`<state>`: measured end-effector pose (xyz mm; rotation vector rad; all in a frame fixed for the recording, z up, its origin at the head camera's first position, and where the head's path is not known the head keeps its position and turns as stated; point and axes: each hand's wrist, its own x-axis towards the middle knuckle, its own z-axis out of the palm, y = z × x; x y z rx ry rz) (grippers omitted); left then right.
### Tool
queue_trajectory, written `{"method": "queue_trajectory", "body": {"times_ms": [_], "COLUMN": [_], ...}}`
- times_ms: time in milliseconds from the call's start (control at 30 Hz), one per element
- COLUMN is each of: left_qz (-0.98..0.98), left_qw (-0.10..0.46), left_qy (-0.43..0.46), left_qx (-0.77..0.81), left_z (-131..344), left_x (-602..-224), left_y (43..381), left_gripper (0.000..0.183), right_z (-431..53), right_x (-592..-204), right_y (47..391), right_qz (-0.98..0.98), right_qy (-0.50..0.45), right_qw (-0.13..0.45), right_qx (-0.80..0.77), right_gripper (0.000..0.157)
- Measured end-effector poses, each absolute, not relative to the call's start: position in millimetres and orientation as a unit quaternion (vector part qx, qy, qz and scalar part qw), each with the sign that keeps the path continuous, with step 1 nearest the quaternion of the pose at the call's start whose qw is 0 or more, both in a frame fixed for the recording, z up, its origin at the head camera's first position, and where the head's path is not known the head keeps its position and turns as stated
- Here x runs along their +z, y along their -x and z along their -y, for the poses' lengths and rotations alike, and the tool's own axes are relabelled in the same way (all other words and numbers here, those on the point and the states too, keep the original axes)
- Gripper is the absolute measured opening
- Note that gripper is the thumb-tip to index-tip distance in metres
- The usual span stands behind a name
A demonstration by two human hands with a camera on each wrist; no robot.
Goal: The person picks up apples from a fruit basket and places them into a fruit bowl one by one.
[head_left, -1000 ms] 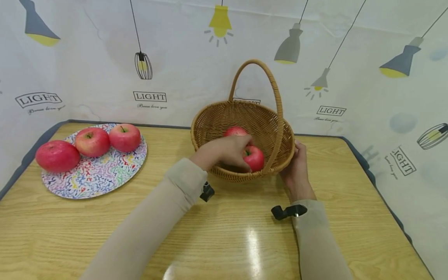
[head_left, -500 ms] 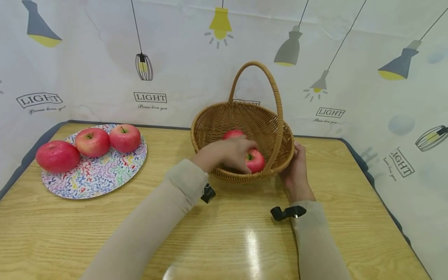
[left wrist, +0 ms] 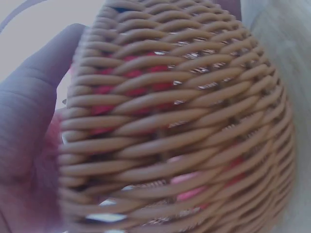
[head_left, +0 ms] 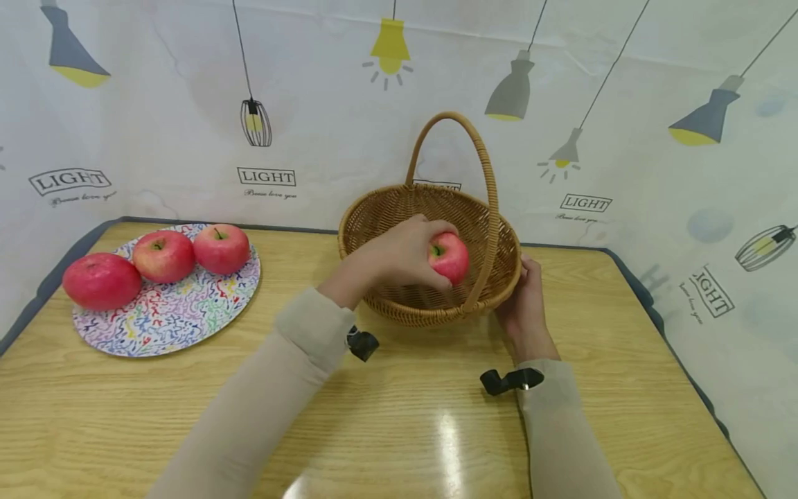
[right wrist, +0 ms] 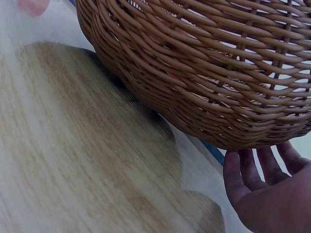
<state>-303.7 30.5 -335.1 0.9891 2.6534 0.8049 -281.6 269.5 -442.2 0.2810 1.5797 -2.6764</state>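
Observation:
In the head view my left hand [head_left: 405,253] grips a red apple [head_left: 449,258] between thumb and fingers, over the opening of the wicker basket [head_left: 411,317]. The basket leans toward me, its tall arched handle standing up. Through its weave, the left wrist view gives patches of red [left wrist: 133,80], with part of my left hand [left wrist: 24,121] at the edge. My right hand [head_left: 526,308] is against the basket's right side. In the right wrist view, fingertips of my right hand [right wrist: 272,194] touch the outer wicker wall [right wrist: 218,92] from below; the thumb is hidden.
A patterned round plate [head_left: 168,326] at the left carries three apples [head_left: 164,256]. Wooden table [head_left: 399,416] lies under everything. A white cloth backdrop [head_left: 324,104] printed with lamps rises behind and at both sides.
My left hand has lifted the apple from low in the basket up toward its opening. The other apple in the basket is now hidden behind that hand. The right hand stays at the basket's side.

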Motion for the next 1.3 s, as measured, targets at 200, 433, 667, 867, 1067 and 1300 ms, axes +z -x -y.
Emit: {"method": "queue_trajectory", "body": {"times_ms": [200,433,667,867,1067,1300], "left_qz": [-0.902,-0.894,-0.879,-0.870,-0.844,-0.828], "left_qw": [0.087,0.042,0.019,-0.001,0.002,-0.005], "left_qy": [-0.304,-0.274,-0.278,-0.268,-0.222,-0.224], "left_qx": [0.295,0.352,0.386,0.415,0.489,0.513], "left_z": [-23.6,-16.1,-2.3,10.8,28.5,52.2], "left_x": [-325.9,-321.1,-316.7,-316.0,-321.1,-324.1], "left_y": [292.8,280.0,269.5,257.5,251.2,243.1], "left_gripper": [0.086,0.093,0.077,0.075,0.079,0.074], "right_z": [-270.1,-271.1,-270.8,-270.3,-270.0,-270.6], "right_x": [-442.7,-442.8,-444.0,-443.0,-442.5,-442.6], "right_y": [280.7,280.4,281.7,283.0,282.4,282.4], "right_qz": [-0.508,-0.509,-0.511,-0.505,-0.505,-0.502], "right_qy": [-0.102,-0.105,-0.096,-0.091,-0.090,-0.088], "right_qw": [0.011,0.015,0.019,0.018,0.018,0.018], "right_qx": [-0.855,-0.854,-0.854,-0.858,-0.858,-0.861], "right_gripper": [0.054,0.061,0.055,0.051,0.053,0.053]}}
